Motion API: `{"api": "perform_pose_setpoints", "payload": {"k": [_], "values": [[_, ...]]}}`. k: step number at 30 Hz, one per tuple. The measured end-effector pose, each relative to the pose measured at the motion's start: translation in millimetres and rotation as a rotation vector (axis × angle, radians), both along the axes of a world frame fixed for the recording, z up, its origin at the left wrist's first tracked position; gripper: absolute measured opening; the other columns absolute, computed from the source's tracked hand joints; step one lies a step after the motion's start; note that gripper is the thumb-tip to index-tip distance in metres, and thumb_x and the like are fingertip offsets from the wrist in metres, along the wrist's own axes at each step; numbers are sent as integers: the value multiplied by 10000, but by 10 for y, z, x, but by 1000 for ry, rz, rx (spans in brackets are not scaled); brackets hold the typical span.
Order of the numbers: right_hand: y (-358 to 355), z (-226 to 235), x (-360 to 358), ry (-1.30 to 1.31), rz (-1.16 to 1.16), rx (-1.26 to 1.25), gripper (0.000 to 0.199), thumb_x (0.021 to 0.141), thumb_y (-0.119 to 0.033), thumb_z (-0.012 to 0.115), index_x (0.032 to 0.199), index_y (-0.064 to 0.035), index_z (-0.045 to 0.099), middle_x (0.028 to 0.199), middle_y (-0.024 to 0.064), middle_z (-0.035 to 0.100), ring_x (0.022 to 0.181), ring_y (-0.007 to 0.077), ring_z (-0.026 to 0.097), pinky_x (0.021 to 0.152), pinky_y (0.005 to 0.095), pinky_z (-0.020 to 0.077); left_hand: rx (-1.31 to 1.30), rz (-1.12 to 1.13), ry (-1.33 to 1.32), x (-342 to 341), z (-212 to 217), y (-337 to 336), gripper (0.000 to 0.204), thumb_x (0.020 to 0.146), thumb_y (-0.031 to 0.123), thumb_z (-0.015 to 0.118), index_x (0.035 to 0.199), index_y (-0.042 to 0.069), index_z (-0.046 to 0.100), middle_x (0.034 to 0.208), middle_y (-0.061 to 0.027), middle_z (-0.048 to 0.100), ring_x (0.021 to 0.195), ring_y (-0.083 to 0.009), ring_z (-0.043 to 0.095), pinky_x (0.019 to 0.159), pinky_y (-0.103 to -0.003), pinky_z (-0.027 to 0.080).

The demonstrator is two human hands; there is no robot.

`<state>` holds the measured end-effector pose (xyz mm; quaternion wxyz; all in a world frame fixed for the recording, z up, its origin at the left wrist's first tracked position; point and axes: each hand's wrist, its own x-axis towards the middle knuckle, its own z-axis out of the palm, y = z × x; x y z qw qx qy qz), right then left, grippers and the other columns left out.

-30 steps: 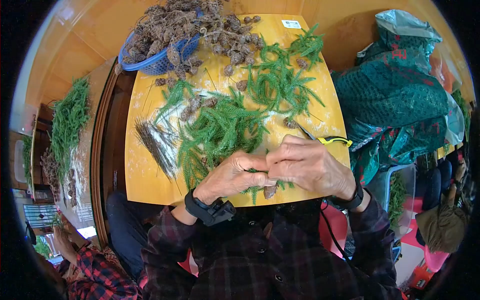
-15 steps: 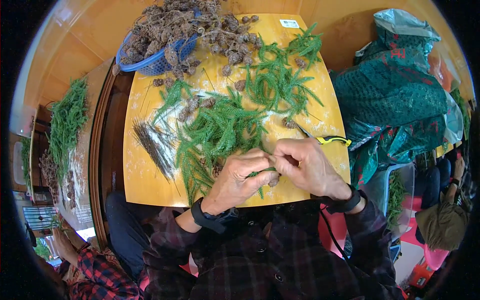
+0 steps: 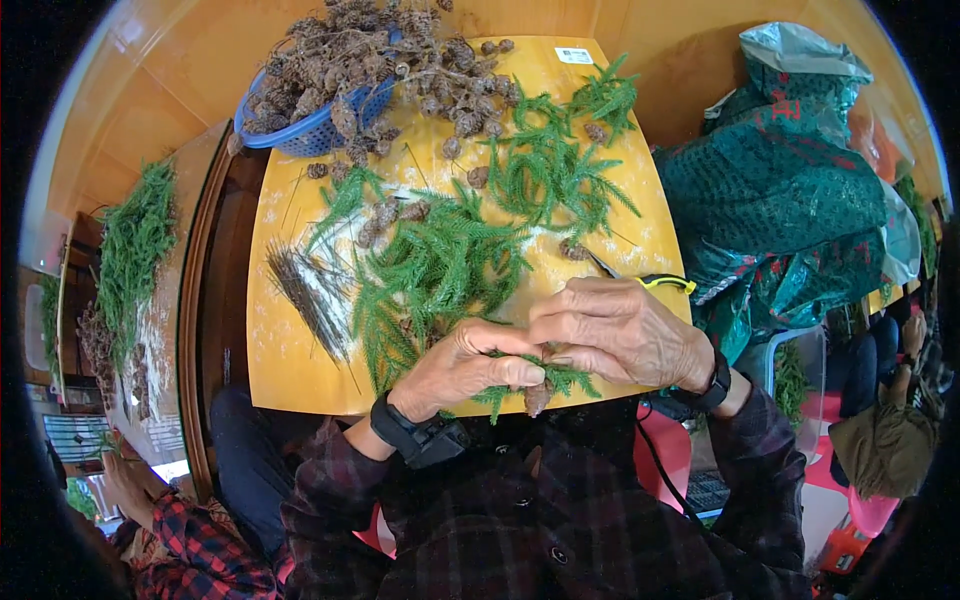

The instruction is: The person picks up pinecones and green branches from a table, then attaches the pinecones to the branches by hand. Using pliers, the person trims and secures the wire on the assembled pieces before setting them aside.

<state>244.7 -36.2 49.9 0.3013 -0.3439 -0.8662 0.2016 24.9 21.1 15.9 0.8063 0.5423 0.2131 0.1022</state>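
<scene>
From where I stood, the sprig point(image 3: 495, 398) and the brown cone point(image 3: 537, 400) were together at the near edge of the counter point(image 3: 300, 385), between the two hands, with the cone poking out below the left thumb. The left hand point(image 3: 455, 368) was nipped narrow, thumb against fingers, on the sprig; the right hand point(image 3: 622, 328) was curled in close beside it, fingers bunched, though I could not tell what, if anything, its fingertips gripped. Both things looked very light. The sprig seemed springy and soft at its tips, easily crushed or bent, so its stem, where the needles met, looked the best place to pinch. The cone looked stiff and dry, rough enough not to slip, but its scales might have chipped under a hard squeeze; I would have held it lightly round its thick middle, or by its top, with little pressure on the scale edges
</scene>
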Motion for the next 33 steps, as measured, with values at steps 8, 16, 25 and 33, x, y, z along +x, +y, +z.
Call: {"api": "perform_pose_setpoints", "payload": {"k": [8,16,25,33], "values": [[-43,-109,47,202,-229,-130,207,836,-126,662,1002,-19,599,992,106,610,792,263,590,691,339,491,196,-4,-82,56,-36,16,149,875,103,640,903,-42,659,796,-69,668,739,-142,635,699,-281,489],[6,-89,3,235,-45,-195,229,841,-132,631,1048,-42,591,1000,113,602,945,314,596,808,376,493,229,-42,-91,-8,-1,41,164,897,122,646,953,-32,654,826,-72,673,731,-161,640,680,-295,496],[-10,-156,-44,152,-71,75,282,768,-199,719,1004,-73,631,1001,60,626,843,250,638,713,362,527,34,-76,-118,-43,-98,20,209,879,146,668,1013,-15,675,852,-57,676,784,-116,601,689,-267,462],[-29,-194,-45,169,-91,51,213,779,-182,711,937,-70,621,853,34,607,734,242,621,629,347,504,19,-88,-131,-13,-96,-3,207,904,169,635,982,-19,674,801,-56,683,729,-122,612,646,-252,446]]}}
